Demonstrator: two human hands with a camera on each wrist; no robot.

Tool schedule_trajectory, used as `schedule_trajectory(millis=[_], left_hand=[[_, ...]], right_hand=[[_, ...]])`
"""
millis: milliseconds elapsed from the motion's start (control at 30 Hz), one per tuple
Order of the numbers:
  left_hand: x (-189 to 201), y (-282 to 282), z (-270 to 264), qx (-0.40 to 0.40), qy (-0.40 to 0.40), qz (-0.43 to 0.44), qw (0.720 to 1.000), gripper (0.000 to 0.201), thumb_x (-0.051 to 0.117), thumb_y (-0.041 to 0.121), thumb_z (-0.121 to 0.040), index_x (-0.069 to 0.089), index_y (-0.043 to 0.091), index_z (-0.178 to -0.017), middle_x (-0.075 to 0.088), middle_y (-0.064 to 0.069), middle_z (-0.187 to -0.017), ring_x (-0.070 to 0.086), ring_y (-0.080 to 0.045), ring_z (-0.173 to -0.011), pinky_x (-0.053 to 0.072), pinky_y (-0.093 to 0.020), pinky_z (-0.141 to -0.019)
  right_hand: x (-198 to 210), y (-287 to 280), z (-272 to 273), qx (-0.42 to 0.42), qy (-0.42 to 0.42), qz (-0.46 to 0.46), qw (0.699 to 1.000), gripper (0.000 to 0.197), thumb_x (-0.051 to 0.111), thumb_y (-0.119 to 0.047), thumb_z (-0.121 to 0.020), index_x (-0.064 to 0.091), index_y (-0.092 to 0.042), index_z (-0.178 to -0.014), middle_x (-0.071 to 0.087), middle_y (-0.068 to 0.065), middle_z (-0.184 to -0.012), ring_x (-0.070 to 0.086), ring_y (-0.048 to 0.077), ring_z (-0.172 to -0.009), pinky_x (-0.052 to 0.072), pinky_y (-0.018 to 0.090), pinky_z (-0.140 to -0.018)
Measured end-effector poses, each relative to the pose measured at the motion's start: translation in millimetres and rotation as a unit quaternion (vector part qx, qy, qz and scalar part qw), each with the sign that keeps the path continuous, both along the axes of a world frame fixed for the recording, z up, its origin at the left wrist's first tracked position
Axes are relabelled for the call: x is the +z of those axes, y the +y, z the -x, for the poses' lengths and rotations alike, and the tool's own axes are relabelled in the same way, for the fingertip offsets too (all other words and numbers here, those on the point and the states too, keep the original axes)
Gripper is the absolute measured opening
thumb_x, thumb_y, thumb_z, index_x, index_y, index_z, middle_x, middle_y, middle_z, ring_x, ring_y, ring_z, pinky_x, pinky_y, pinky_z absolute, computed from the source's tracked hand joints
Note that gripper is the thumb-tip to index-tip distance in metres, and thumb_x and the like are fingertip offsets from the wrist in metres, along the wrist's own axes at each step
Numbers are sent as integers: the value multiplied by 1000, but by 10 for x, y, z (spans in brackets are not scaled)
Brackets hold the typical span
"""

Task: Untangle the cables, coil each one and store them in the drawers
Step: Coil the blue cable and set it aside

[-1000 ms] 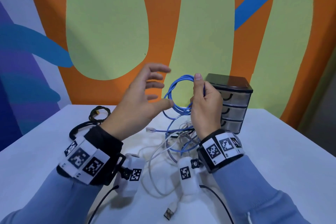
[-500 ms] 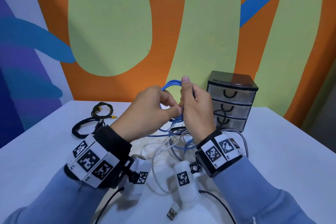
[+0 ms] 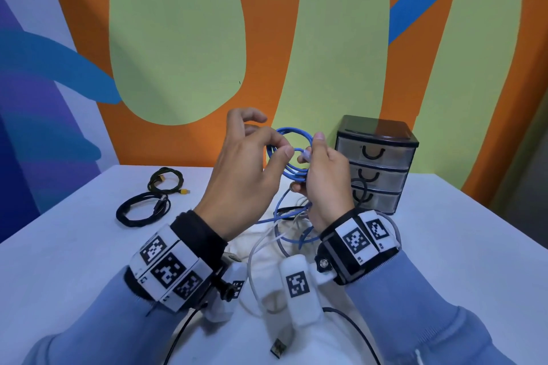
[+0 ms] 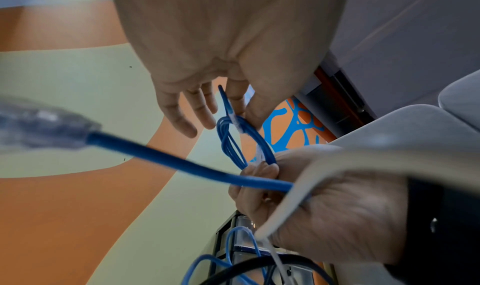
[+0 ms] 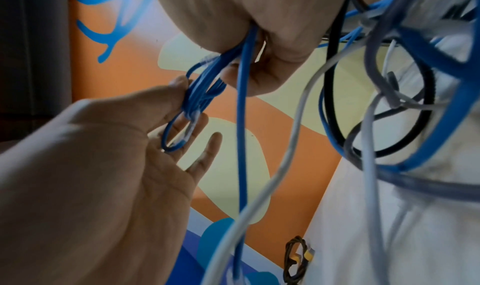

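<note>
Blue round-jacketed network cable [image 3: 292, 154] hung coiled, right hand [image 3: 323, 178] clenched round it, left hand [image 3: 246, 169] pinching the loop, other fingers spread.

1. Your left hand [image 3: 243, 175] and right hand [image 3: 323, 175] hold a bright blue cable [image 3: 292, 154]; its plug [image 3: 305, 155] is clear.
2. Under your hands, the loose cables [image 3: 267, 249] on the table [image 3: 89, 246] are white, pale grey, blue and black.
3. The table is plain white.
4. The drawers [image 3: 376, 163] have a black frame and top, smoky see-through fronts and black curved handles.
5. The coiled cable [image 3: 142, 210] at your left is black; the braided coil [image 3: 166, 182] behind it is dark green-black with yellow plugs.
6. Your sleeves [image 3: 444, 329] are light blue; your wrist bands [image 3: 169, 267] are black with white squares of black code marks.
7. The wall [image 3: 178, 38] bears orange, pale green, blue and purple shapes.
</note>
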State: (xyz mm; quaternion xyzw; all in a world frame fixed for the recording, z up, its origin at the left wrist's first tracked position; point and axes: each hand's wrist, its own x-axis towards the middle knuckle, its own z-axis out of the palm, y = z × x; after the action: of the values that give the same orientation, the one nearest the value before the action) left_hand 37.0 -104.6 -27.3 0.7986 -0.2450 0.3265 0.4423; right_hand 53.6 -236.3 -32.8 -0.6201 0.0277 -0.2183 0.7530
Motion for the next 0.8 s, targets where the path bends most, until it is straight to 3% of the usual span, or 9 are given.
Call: schedule_trajectory(millis=[100,167,267,333,433,500,600,700,800], left_hand=[[26,0,-21,-21,17,57,998,11,64,22,-106,71,19,-98,39,1,-132,49,6,-119,53,-33,-98],[63,19,-26,-36,26,100,994,13,61,22,-108,70,24,-99,42,-1,-131,51,1,-121,53,-25,-92],[98,55,-47,-70,48,180,980,16,57,22,-110,69,28,-99,55,-2,-126,59,-7,-110,52,-27,-100],[127,66,-55,-102,75,242,962,16,56,20,-110,68,23,-102,67,4,-116,61,-10,-102,50,-36,-104],[200,82,-24,-175,96,328,923,14,48,14,-112,61,11,-106,78,-3,-116,71,-16,-105,51,-33,-100],[260,111,25,-228,98,372,894,16,44,11,-113,56,9,-103,80,-10,-104,76,-24,-97,56,-31,-96],[290,134,54,-269,116,395,871,17,44,10,-113,54,9,-99,70,-7,-83,69,-22,-78,59,-38,-94],[259,101,50,-281,192,370,865,20,41,9,-113,54,8,-98,58,-6,-74,56,-20,-67,61,-33,-79],[224,42,60,-282,259,339,860,20,41,10,-113,54,7,-97,51,-3,-69,46,-16,-62,55,-27,-67]], right_hand=[[-8,-6,-27,19,19,-20,999,46,41,-41,-112,53,-11,-79,55,5,-80,45,12,-43,41,25,-40],[-20,-8,-36,35,39,-32,998,46,42,-41,-112,50,-15,-75,52,5,-75,45,13,-44,43,25,-41],[-25,-11,-35,58,63,-48,995,47,43,-38,-112,47,-15,-72,49,4,-70,47,13,-47,50,25,-44],[-12,-10,-36,70,69,-80,992,47,45,-36,-112,47,-12,-72,48,5,-67,49,12,-42,53,25,-45],[-3,-32,-63,80,70,-138,985,46,47,-31,-112,46,-10,-71,44,3,-62,50,12,-37,55,26,-44],[-10,-63,-81,82,70,-159,981,45,48,-30,-112,46,-10,-72,44,3,-62,52,14,-39,57,27,-46],[9,-114,-96,101,65,-204,972,44,47,-32,-112,47,-11,-73,47,3,-59,55,16,-46,59,29,-52],[79,-239,-107,147,63,-341,927,45,48,-30,-112,48,-12,-71,47,2,-54,52,13,-40,57,27,-51],[122,-400,-105,282,69,-469,834,51,43,-31,-114,50,-11,-68,40,-5,-48,41,7,-33,35,17,-33]])
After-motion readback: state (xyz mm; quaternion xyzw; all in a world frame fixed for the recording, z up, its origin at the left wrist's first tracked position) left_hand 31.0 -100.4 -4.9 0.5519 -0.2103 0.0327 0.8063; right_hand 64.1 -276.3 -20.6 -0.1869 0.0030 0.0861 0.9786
